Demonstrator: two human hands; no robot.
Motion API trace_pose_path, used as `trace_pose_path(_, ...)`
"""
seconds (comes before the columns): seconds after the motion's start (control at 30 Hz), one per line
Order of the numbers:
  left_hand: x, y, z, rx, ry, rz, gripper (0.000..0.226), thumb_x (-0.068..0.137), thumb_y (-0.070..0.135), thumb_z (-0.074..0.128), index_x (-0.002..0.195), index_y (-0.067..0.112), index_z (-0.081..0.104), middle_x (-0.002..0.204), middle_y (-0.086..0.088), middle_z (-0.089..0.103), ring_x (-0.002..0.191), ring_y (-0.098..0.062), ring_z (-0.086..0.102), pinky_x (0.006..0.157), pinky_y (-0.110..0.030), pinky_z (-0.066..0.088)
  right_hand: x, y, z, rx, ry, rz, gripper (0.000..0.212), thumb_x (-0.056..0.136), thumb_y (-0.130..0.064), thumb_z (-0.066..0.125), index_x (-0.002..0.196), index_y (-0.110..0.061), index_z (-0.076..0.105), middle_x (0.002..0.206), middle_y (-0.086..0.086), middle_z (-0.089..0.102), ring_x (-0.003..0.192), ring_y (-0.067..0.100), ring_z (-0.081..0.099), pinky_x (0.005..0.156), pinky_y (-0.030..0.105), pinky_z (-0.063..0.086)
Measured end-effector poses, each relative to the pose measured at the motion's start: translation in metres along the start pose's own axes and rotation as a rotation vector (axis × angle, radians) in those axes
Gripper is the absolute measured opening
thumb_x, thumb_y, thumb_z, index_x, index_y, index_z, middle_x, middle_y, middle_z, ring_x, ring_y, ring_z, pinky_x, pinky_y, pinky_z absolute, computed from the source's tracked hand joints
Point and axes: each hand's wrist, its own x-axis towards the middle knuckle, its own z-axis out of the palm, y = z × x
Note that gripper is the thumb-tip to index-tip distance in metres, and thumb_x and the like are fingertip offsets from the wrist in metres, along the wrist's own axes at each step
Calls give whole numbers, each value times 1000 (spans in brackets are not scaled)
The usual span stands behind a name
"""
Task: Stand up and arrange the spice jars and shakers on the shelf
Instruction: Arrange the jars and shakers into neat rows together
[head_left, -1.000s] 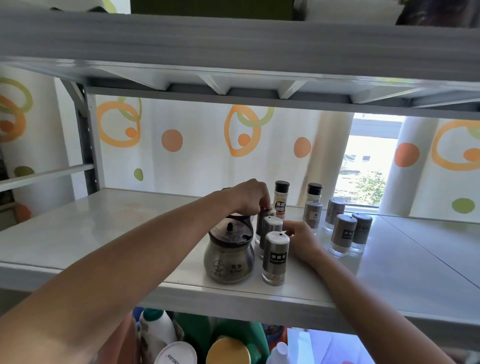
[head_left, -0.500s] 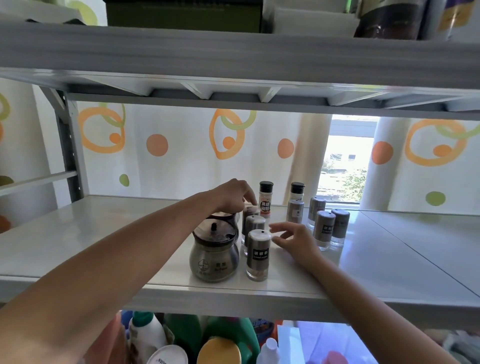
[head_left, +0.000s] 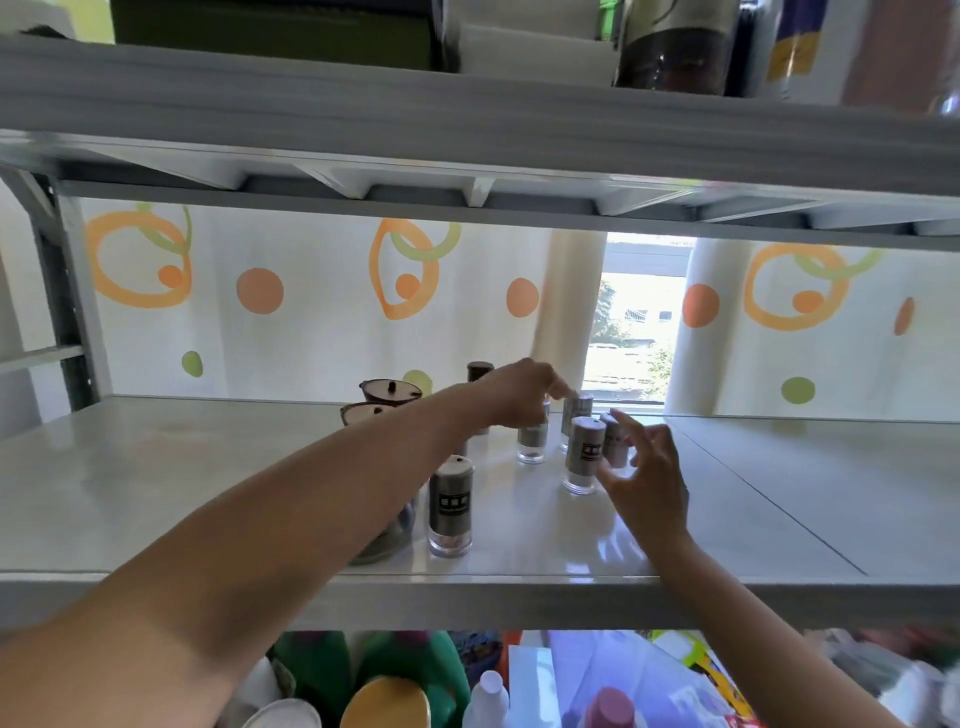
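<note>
Several grey spice shakers with clear bases stand on the white shelf (head_left: 208, 493). One shaker (head_left: 451, 506) is alone near the front edge. My left hand (head_left: 519, 397) reaches across to the right-hand group and pinches the top of a shaker (head_left: 532, 442) there. My right hand (head_left: 647, 470) hovers with fingers spread beside a front shaker (head_left: 585, 457) and another shaker (head_left: 616, 441) just behind it. Two glass pots with dark lids (head_left: 389, 391) and a black-capped bottle (head_left: 479, 371) stand behind my left forearm. A third pot (head_left: 387, 538) is mostly hidden under the arm.
The upper shelf (head_left: 467, 114) hangs low overhead with boxes and bottles on it. A grey upright post (head_left: 62, 312) stands at the left. Detergent bottles (head_left: 415, 670) and bags fill the space below. A window (head_left: 641, 317) shows behind the shakers.
My left hand has swung right from the left row of shakers to the right-hand group. My right hand has followed to that group with its fingers spread.
</note>
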Motion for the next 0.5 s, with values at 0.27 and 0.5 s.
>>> trace_pose_path(0.27,31,21,29,-23,-49,-14,17,81,15,69,92,3,73,83,-10,69,69,-18,53,68,-32,44,0,3,2,13,-83,12,49,81,-27,69,127,-24,54,108,9,54,94,25,61,70,27,46)
trace_pose_path(0.5,33,33,19,9,-35,-23,20,72,18,78,86,3,75,60,4,59,59,-12,53,64,-27,43,-1,2,3,156,-156,0,51,77,-22,73,121,-24,47,105,0,72,74,19,68,72,32,56)
